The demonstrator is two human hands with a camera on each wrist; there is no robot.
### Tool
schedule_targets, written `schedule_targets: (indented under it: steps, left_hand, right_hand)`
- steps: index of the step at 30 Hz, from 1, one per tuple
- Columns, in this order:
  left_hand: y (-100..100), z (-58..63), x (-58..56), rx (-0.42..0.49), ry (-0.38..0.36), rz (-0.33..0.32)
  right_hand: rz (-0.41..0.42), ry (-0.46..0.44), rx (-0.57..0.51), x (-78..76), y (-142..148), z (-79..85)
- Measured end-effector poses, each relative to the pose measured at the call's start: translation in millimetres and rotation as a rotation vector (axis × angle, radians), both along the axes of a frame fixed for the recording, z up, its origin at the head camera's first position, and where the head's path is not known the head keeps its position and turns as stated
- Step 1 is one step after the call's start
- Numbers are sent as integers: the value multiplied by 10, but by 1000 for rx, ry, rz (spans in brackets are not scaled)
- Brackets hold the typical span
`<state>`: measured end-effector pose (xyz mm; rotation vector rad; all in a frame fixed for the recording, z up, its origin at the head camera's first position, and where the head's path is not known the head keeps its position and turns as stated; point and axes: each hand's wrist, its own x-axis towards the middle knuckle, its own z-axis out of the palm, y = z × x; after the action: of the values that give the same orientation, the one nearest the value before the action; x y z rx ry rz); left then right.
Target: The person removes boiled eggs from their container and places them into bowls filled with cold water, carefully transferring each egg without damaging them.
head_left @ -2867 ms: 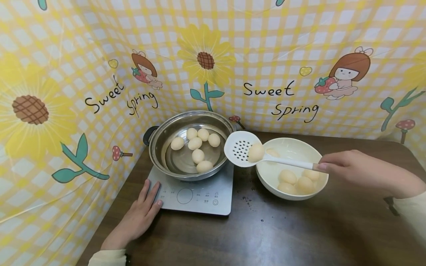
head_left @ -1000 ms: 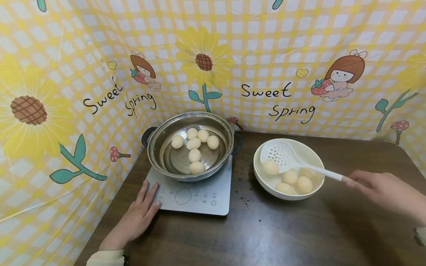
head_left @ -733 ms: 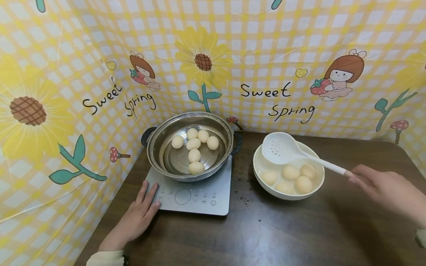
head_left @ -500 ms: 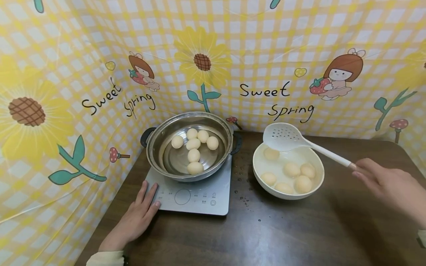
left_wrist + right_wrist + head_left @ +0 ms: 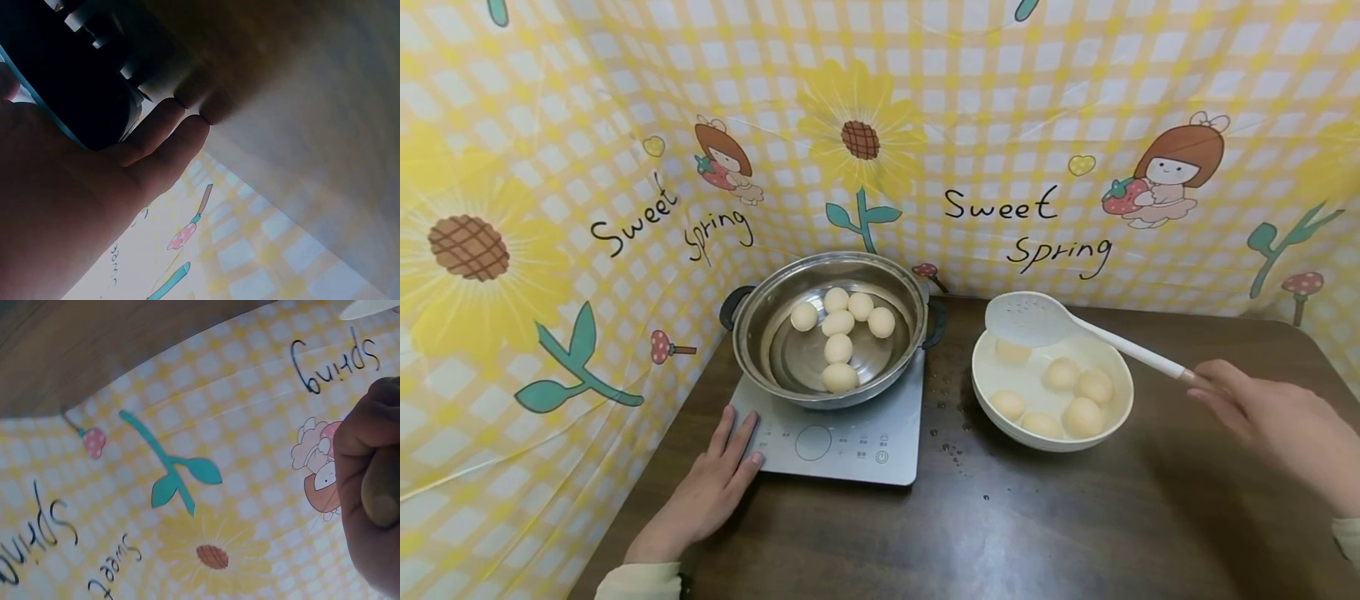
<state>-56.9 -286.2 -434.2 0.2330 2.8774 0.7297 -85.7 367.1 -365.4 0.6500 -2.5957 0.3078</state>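
Observation:
My right hand [image 5: 1262, 417] grips the wooden end of a white slotted spoon [image 5: 1030, 321]. Its perforated head hangs over the back left rim of a cream bowl [image 5: 1033, 387], with no egg on it. Several eggs [image 5: 1084, 417] lie in the bowl, one partly hidden behind the spoon. In the right wrist view, curled fingers [image 5: 359, 444] wrap the rounded handle end [image 5: 382, 490]. My left hand [image 5: 711, 479] rests with extended fingers on the left edge of a silver induction cooker [image 5: 775, 460]. The left wrist view shows the cooker's dark underside [image 5: 69, 81] beside that hand.
A steel pot [image 5: 758, 350] with black side handles stands on the cooker, holding several eggs [image 5: 838, 379]. Water drops dot the brown table [image 5: 985, 533] between cooker and bowl. A yellow checked cloth [image 5: 985, 108] hangs close behind and on the left.
The spoon has moved from beside the pot, carrying an egg, down into the bowl, where it let the egg go. Since then it has lifted to the bowl's back rim. The left hand stays put.

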Motion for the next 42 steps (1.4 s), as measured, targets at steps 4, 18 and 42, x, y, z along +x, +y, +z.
schedule_targets:
  steps: [4, 18, 42]
  left_hand:
    - [5, 13, 10, 0, -3, 4]
    - [13, 36, 26, 1, 2, 3]
    - [7, 12, 21, 2, 11, 6]
  right_hand:
    - [-5, -89, -59, -42, -101, 80]
    - [166, -235, -146, -234, -830, 369]
    - [293, 52, 91, -550, -1950, 266]
